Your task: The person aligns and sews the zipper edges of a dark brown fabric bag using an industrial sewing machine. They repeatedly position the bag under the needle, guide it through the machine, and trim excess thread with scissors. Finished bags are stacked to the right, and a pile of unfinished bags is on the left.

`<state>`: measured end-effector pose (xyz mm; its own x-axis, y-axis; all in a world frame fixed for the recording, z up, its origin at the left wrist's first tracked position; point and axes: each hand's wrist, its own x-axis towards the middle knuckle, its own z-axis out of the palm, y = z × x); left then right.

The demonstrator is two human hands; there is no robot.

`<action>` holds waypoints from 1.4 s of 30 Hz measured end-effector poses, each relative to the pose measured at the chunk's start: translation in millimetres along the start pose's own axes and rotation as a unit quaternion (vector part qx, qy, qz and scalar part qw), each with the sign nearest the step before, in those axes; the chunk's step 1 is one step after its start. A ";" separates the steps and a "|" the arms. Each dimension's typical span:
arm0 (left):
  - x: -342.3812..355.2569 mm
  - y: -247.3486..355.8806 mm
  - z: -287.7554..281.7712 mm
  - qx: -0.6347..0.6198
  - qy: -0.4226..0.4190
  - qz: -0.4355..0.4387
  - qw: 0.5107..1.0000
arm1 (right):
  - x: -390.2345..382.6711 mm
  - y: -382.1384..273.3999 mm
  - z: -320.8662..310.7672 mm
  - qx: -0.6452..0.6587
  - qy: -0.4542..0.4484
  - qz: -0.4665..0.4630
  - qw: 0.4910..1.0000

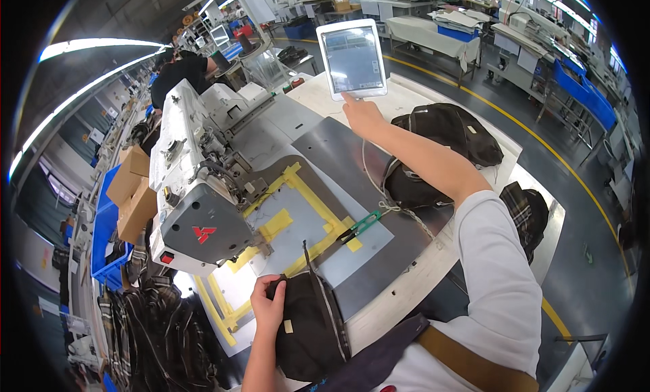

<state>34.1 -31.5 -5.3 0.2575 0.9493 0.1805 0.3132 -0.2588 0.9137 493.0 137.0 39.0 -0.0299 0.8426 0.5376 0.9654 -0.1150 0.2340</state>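
Observation:
My left hand (269,302) pinches the upper left corner of a dark fabric piece (305,331), with the thumb on top. A zipper (330,304) runs along that piece's right side, and a small pale label sits on it. The cloth lies at the front edge of the sewing machine's table. My right hand (363,118) reaches far forward, index finger stretched out and touching the lower edge of a white tablet (352,59). Its other fingers are curled, with nothing visible in them. The sewing machine (203,209) stands left of centre, beyond my left hand.
Yellow tape (318,202) frames a pale template on the table. Green-handled thread snips (362,227) lie at its right. Dark sewn pieces (453,131) are heaped below my right forearm. Plaid garments (156,331) hang at the left, near a blue bin (105,236). Another person (179,77) is behind the machine.

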 end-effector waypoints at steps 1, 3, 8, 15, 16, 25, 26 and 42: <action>1.0 1.8 0.3 0.000 0.001 -0.001 1.000 | 1.1 2.8 -0.1 0.002 -0.004 0.004 1.000; -0.3 -1.5 -1.0 0.014 0.007 0.014 1.000 | 4.6 8.3 -0.4 0.006 -0.012 0.011 1.000; 3.1 -1.8 2.2 0.021 0.002 0.016 1.000 | 6.3 13.9 1.7 0.031 0.022 0.013 0.999; 0.6 -3.7 -4.9 0.026 0.014 0.024 0.999 | -37.6 -60.5 -80.7 0.299 -0.078 -0.087 0.947; -1.3 -0.9 -6.0 0.023 0.016 0.013 1.000 | -52.5 -81.6 -94.3 0.366 -0.093 -0.109 0.920; -7.9 2.7 -10.1 -0.049 0.049 0.106 0.992 | -141.1 -196.2 -132.7 0.650 -0.377 -0.082 0.654; -8.1 2.3 -10.1 -0.055 0.054 0.111 0.991 | -141.4 -205.6 -129.7 0.702 -0.398 -0.057 0.589; -5.0 6.3 -13.0 0.082 0.073 0.202 0.973 | -154.4 -242.2 -143.7 0.752 -0.252 0.028 0.609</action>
<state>23.0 -35.6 4.3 0.2603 0.7761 0.5744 0.3581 -0.6301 0.6890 226.6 -40.8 15.7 -0.2686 0.9576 0.1043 0.1183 0.1402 -0.9830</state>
